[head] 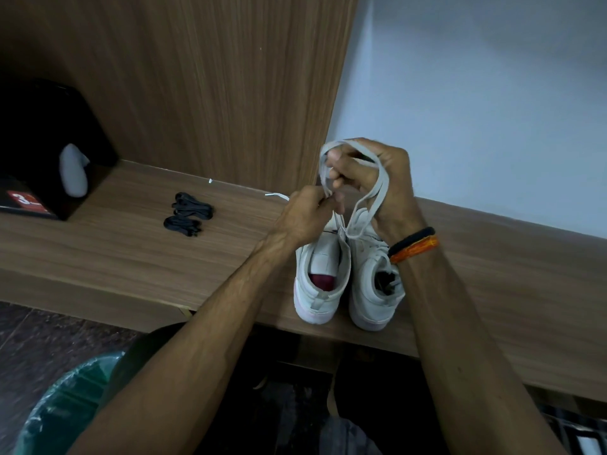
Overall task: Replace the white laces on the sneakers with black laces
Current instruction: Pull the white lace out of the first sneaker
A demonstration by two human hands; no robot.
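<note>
Two white sneakers stand side by side on the wooden shelf (pixel 131 257), heels toward me: the left sneaker (pixel 320 280) and the right sneaker (pixel 376 284). Above them my right hand (pixel 384 188) has a white lace (pixel 371 198) looped around its fingers and grips it. My left hand (pixel 305 215) pinches a strand of the same lace just left of the right hand. Two bundles of black laces (pixel 189 213) lie on the shelf to the left. A white lace tip (pixel 274 194) shows behind my left hand.
A black box (pixel 42 152) with a red label and a pale grey object stands at the far left of the shelf. A wood panel (pixel 213 93) rises behind, a pale wall to its right. A bin with a green liner (pixel 65 408) sits on the floor, lower left.
</note>
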